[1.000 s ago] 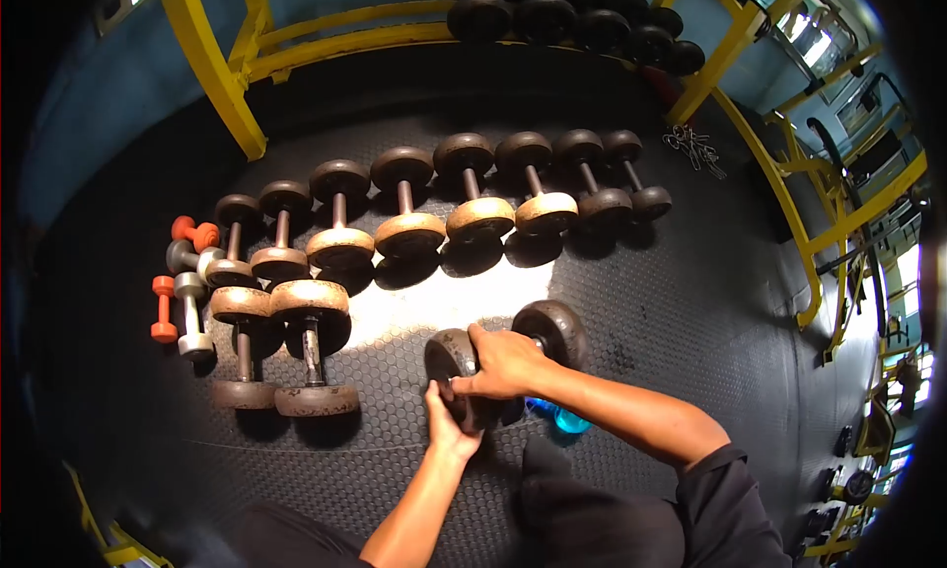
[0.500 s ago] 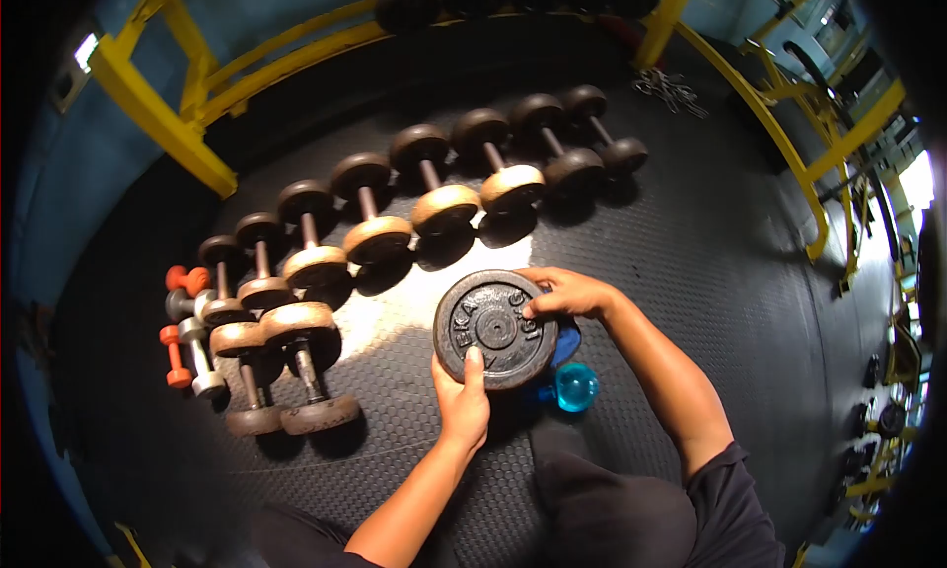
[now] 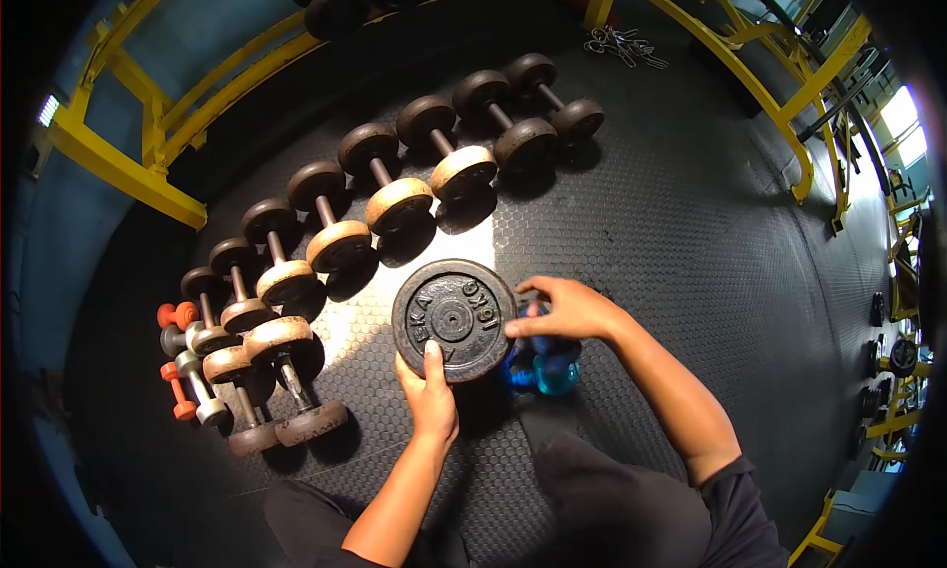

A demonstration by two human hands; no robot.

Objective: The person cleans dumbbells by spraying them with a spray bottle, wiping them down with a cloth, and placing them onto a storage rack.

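A round black weight plate [image 3: 454, 320] with raised lettering is held up facing the camera. My left hand [image 3: 429, 395] grips its lower left edge, thumb on the face and fingers behind. At the plate's right edge is my right hand [image 3: 562, 309], its thumb and fingers apart, the thumb tip close to the rim; whether it touches is unclear. Below the right hand, a blue translucent bottle [image 3: 556, 373] is on the floor, partly hidden by the hand and plate.
Several dumbbells [image 3: 399, 205] form a curved row on the black mat [image 3: 671, 232], with small orange and grey ones [image 3: 179, 390] at the left. Yellow rack frames [image 3: 128, 168] stand behind and at the right. A chain [image 3: 626, 47] lies near the back frame.
The plate and my left hand have shifted left in view, and the plate has turned slightly. My right hand has opened off the plate's face to its right edge. The whole view has shifted.
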